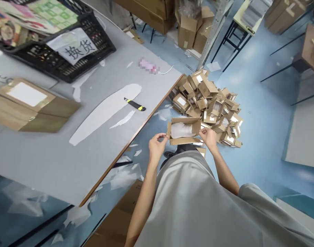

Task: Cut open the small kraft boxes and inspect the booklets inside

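Held in front of my body, beside the table edge, is an open cardboard box with its flaps standing up. A whitish translucent wrapping lies inside; whatever it may cover is hidden. My left hand pinches the left end of the box between thumb and fingers. At the opposite end, my right hand grips the right edge in the same way. A black and yellow utility knife rests on the grey table, apart from both hands.
A pile of small cardboard boxes covers the floor just beyond my hands. On the table stand a black crate of packages and a closed carton. Paper scraps litter the floor. A metal shelf post rises behind the pile.
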Available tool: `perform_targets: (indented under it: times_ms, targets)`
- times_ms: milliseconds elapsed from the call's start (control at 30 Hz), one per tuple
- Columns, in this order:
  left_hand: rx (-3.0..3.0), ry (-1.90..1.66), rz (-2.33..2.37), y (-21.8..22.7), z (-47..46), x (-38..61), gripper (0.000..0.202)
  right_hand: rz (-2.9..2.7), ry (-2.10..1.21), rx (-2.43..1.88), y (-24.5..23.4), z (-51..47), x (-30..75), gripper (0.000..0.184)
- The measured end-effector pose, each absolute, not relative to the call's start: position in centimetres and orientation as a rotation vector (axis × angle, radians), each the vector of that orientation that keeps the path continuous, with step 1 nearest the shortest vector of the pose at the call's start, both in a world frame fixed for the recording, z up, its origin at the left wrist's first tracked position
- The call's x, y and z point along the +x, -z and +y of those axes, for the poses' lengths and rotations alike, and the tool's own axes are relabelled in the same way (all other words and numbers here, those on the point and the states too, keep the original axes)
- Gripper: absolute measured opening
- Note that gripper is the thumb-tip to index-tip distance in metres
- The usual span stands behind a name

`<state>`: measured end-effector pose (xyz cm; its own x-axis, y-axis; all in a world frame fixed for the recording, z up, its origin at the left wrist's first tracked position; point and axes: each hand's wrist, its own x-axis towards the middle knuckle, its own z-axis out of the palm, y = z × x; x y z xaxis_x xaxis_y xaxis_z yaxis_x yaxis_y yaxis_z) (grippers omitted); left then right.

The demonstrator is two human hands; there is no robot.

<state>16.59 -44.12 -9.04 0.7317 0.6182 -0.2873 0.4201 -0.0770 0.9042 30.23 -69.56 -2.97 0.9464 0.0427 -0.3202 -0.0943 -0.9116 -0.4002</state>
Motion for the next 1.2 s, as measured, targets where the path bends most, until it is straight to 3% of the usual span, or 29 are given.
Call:
perform_targets:
  times_ms: [267,500,700,967,1200]
  targets:
    - [1.914,-0.089,0.576,7.9,-49.3,27.6,0.016,0.304,-0.344,-2.683,4.3,-75.1,36.1,0.016]
    - [2.014,0.101,0.142,5.4,-60.3,45.0,0.005,0.766,0.086,-2.549,3.2,-88.2,44.2,0.023]
    - [2.002,0.123,-0.203,1.4,-70.1,53.1,0.019,1.040,0.447,-2.475,1.8,-95.5,46.3,0.038]
    - [2.006,0.375,0.031,5.6,-67.1,49.7,0.020,0.833,0.035,-2.516,6.3,-91.6,46.7,0.039]
    - [1.868,0.246,0.627,8.0,-58.0,43.9,0.024,0.065,-0.239,-2.491,8.7,-81.5,52.5,0.061]
